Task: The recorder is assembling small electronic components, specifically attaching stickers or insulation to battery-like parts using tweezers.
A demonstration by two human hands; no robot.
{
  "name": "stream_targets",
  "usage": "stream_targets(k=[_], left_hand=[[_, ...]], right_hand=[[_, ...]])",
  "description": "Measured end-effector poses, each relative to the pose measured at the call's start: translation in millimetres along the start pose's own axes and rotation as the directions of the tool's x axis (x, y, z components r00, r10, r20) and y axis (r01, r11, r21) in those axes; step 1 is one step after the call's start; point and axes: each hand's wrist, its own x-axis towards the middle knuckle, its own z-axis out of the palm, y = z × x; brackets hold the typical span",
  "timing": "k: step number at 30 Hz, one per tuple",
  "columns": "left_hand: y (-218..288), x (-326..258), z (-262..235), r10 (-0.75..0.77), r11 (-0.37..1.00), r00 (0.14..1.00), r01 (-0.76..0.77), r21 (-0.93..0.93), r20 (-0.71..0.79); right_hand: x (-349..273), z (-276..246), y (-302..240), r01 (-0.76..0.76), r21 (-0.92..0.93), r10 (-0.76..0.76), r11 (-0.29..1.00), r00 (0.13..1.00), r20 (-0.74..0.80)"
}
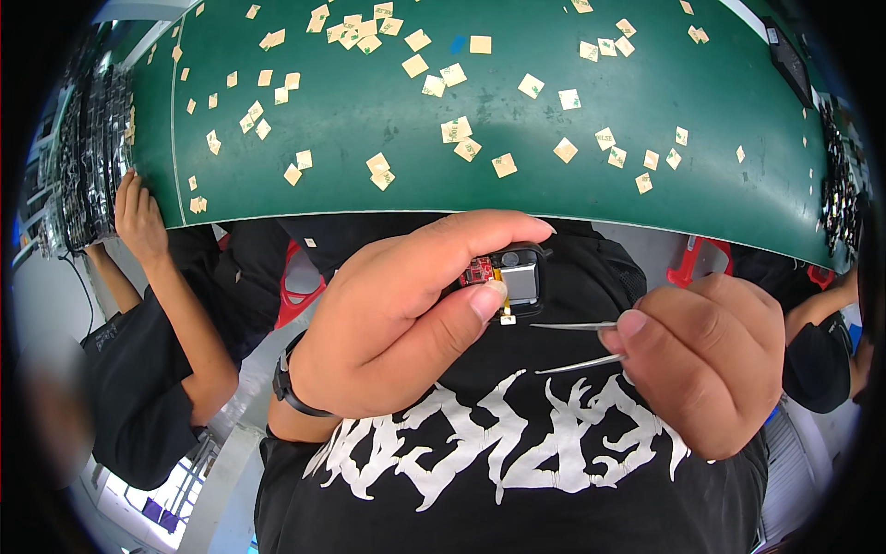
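Observation:
My left hand [406,314] grips a small black device housing [533,277] between thumb and fingers, in front of my chest. Inside the open housing show a silver rectangular part [521,283], a red circuit board [477,270] and a yellowish flex strip with a pale end [508,319] that sticks out at the bottom. My thumb covers part of the inside. To the right, my right hand [711,360] is closed around metal tweezers [580,362]. Their two tips are spread apart, point at the housing and touch nothing.
A green belt-like table [517,120] spans the far side, strewn with many small cream square stickers [455,129]. At left a co-worker's hand [140,217] touches stacked dark trays [101,129]. Another person's arm [812,319] shows at right. Red stools [297,282] stand beneath the table.

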Motion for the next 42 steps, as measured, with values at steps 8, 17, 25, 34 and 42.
stream_targets(k=[8,17,25,34,42], left_hand=[[3,-7,-1,-0.015,0.999,1.0,0.016,-0.035,0.021],[3,-8,0,0.111,0.983,0.993,-0.115,0.142,0.04],[9,-1,-8,0.094,0.974,0.989,-0.116,0.196,0.117],[-18,-7,-52,-0.057,0.998,0.854,0.052,-0.024,-0.517],[-109,-67,-211,0.162,0.95,0.382,0.19,0.249,-0.91]], right_hand=[[1,9,-3,0.058,-0.016,-0.058,0.998,0.998,0.005],[0,19,0,0.147,-0.037,-0.147,0.988,0.989,-0.003],[8,12,10,0.307,0.026,-0.307,0.952,0.944,0.119],[-16,-9,61,-0.345,-0.011,0.344,0.939,0.938,-0.036],[-174,-53,219,-0.906,-0.154,0.717,0.394,0.408,-0.566]])
